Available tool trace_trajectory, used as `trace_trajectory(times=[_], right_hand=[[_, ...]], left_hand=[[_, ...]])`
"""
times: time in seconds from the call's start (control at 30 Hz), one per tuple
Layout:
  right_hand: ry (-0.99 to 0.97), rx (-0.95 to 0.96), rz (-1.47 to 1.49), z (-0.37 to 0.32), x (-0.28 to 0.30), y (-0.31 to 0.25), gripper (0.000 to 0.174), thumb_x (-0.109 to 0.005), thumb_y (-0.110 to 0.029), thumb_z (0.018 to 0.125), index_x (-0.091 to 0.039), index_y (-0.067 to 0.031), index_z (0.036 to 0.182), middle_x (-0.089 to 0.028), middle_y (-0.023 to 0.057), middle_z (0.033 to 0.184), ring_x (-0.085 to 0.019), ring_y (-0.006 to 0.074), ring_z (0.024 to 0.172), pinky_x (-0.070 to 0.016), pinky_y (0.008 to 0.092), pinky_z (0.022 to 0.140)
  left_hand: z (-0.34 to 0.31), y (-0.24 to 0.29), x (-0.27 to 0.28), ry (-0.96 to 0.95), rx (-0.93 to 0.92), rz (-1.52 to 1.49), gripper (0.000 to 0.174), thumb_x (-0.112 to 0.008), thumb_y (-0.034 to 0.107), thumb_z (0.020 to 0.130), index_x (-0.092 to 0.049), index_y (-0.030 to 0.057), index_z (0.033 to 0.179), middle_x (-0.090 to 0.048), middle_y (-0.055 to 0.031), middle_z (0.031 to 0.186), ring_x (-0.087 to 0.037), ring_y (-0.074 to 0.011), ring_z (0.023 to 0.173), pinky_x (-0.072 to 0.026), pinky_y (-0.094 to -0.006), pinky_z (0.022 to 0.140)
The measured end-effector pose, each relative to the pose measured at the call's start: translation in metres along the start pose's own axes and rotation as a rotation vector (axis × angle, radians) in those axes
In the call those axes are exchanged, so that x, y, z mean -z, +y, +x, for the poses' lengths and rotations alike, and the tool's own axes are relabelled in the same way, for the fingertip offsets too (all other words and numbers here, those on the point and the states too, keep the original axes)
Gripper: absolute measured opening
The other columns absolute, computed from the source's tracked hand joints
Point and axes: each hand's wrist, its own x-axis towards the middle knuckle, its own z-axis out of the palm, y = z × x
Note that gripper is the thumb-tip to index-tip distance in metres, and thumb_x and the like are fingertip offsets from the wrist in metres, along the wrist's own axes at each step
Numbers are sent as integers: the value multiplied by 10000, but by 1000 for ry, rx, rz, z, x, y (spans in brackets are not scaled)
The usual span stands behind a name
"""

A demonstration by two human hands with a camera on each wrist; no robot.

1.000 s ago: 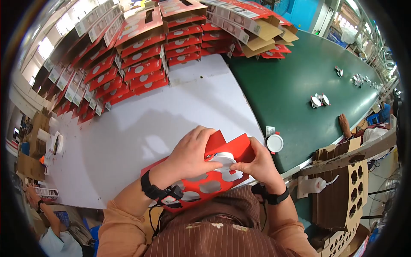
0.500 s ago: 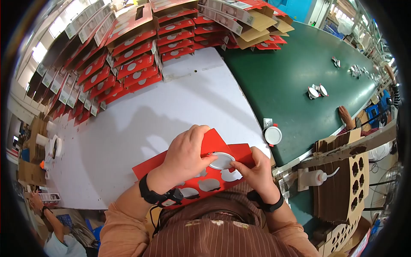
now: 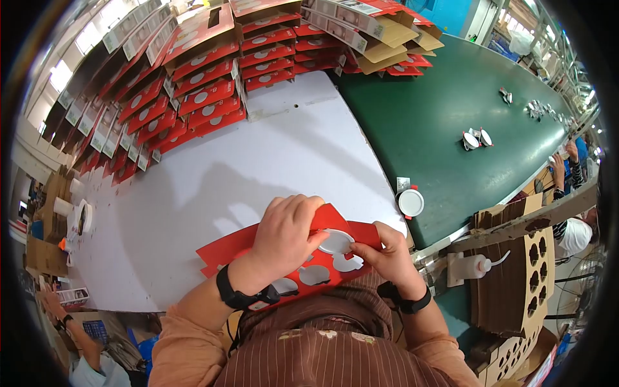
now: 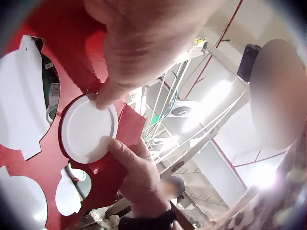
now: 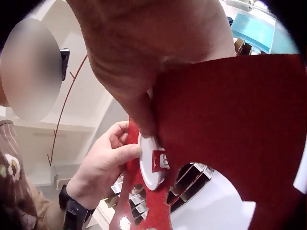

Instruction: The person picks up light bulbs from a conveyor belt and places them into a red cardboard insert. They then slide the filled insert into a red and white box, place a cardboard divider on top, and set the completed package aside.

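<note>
A red cardboard sheet [image 3: 219,247] with round cut-outs is held up in front of the apron. In one of its holes sits a round white downlight [image 3: 337,242], its flat face toward me. My left hand [image 3: 284,232] grips the sheet's upper edge, and its thumb presses the downlight's rim. On the other side, my right hand [image 3: 391,257] holds the sheet's right end, thumb tip at the same rim. The left wrist view shows both thumbs on opposite parts of the white disc [image 4: 89,129]. In the right wrist view, the sheet [image 5: 230,115] hides most of the right fingers.
Stacks of red printed boxes [image 3: 206,97] line the back of the white table [image 3: 290,161]. Another downlight [image 3: 411,202] lies on the green surface [image 3: 419,129] at right, with several more farther off. A white bottle [image 3: 476,266] stands by brown cardboard dividers [image 3: 516,284].
The downlight has gone from standing tilted to lying flatter in the hole. The sheet's left end has swung up and left. At right, another person's arm has moved back along the green surface.
</note>
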Motion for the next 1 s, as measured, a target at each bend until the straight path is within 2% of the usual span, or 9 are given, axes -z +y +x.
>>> trace_trajectory(times=[0.07, 0.2, 0.3, 0.4, 0.5, 0.53, 0.63, 0.87, 1.0], right_hand=[[50, 136, -42, -2, 2, -9, 189, -757, -64, 693, -614, -28, 812, -474, 92, 618, -469, 242, 555, -396, 328, 510], [94, 433, -197, -12, 2, -35, 299, -729, -20, 667, -667, -65, 956, -523, 60, 658, -505, 213, 576, -407, 334, 515], [51, 502, -219, -24, 3, -46, 334, -728, -35, 665, -668, -57, 993, -555, 53, 714, -514, 214, 598, -422, 324, 526], [-83, 537, -199, -28, 13, -63, 334, -711, -170, 740, -662, -49, 1048, -586, 60, 794, -536, 222, 643, -443, 328, 572], [-436, 446, 213, -20, 33, -56, 445, -584, -425, 852, -659, -32, 1046, -611, 94, 864, -573, 244, 714, -461, 355, 671], [-500, 363, 209, -13, 40, -62, 359, -648, -319, 823, -656, -23, 1026, -613, 106, 867, -580, 245, 720, -464, 336, 660], [-363, 374, 105, 2, 28, -87, 294, -717, -59, 725, -648, -22, 1009, -607, 83, 841, -577, 237, 701, -465, 324, 611], [-569, 432, -40, 21, 20, -102, 138, -681, -78, 746, -622, -38, 864, -544, 83, 741, -569, 267, 690, -465, 359, 591], [-561, 485, -153, 19, 13, -96, 100, -651, -86, 766, -586, -31, 819, -535, 86, 727, -567, 280, 686, -464, 371, 593]], left_hand=[[-1, 3, 8, 54, -13, -37, 544, -784, 161, 642, -482, 41, 1079, -565, -123, 933, -544, -309, 839, -416, -403, 782], [-18, 10, 29, -22, 41, 44, 396, -798, 140, 608, -533, 63, 892, -557, -95, 817, -535, -294, 791, -407, -406, 770], [-40, 15, 39, 146, -119, 68, 326, -750, 117, 579, -520, 83, 808, -518, -46, 742, -505, -248, 686, -399, -405, 730], [-58, 18, 48, 204, -204, 99, 316, -731, 76, 588, -483, 102, 784, -514, -27, 739, -508, -215, 635, -418, -434, 759], [-72, 21, 55, 208, -236, 111, 285, -707, 85, 619, -485, 119, 794, -522, -8, 735, -503, -184, 606, -420, -439, 773], [-75, 23, 57, 199, -276, 105, 278, -701, 90, 625, -488, 125, 799, -524, -4, 731, -504, -179, 608, -420, -436, 780], [-73, 25, 54, 188, -281, 109, 243, -682, 107, 651, -492, 132, 801, -531, 11, 729, -515, -167, 613, -420, -431, 795], [-71, 33, 45, 186, -327, 89, 199, -644, 97, 648, -505, 123, 788, -554, 25, 741, -525, -148, 624, -418, -420, 811], [-69, 33, 42, 187, -353, 92, 117, -603, 100, 684, -520, 138, 758, -548, 28, 744, -524, -117, 620, -421, -390, 842]])
